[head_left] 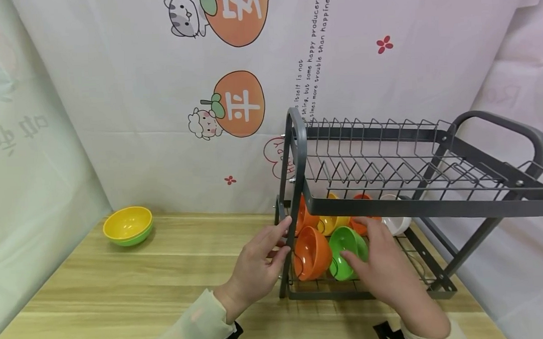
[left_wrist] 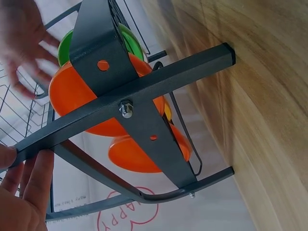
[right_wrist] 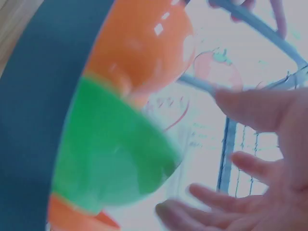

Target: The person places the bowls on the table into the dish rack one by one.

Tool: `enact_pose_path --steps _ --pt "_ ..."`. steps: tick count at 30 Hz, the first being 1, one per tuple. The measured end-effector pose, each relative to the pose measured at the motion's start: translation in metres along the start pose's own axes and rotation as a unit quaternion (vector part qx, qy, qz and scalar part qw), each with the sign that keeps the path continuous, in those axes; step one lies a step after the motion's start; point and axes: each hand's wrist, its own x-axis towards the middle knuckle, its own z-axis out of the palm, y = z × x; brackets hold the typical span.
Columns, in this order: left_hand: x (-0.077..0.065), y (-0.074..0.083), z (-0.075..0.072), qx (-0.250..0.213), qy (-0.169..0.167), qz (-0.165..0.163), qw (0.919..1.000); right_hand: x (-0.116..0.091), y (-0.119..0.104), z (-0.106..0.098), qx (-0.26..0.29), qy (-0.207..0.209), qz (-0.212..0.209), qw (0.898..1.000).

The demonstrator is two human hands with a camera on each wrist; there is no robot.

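A dark two-tier dish rack (head_left: 416,208) stands on the wooden table. My left hand (head_left: 257,262) pinches its front left post between thumb and fingers, as the left wrist view (left_wrist: 29,192) also shows. On the lower tier, an orange bowl (head_left: 309,253) leans on its side beside a green bowl (head_left: 342,253). My right hand (head_left: 384,260) reaches in under the upper tier, just right of the green bowl. In the right wrist view its fingers (right_wrist: 260,166) are spread, with a gap between them and the green bowl (right_wrist: 113,149).
Behind the front bowls sit more orange bowls, a yellow bowl (head_left: 329,225) and a white bowl (head_left: 396,225). A yellow bowl nested in a green one (head_left: 128,224) stands at the table's back left. Wire dividers fill the upper tier. A printed cloth hangs behind.
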Motion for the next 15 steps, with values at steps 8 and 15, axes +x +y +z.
enact_pose_path --steps 8,15 --pt "-0.001 0.001 0.002 0.010 0.026 0.027 0.9993 -0.002 -0.042 0.007 0.165 0.112 -0.038 0.979" --pt "-0.002 0.008 -0.002 -0.056 0.048 0.003 0.9972 0.001 -0.072 0.024 0.275 0.097 -0.077 0.954"
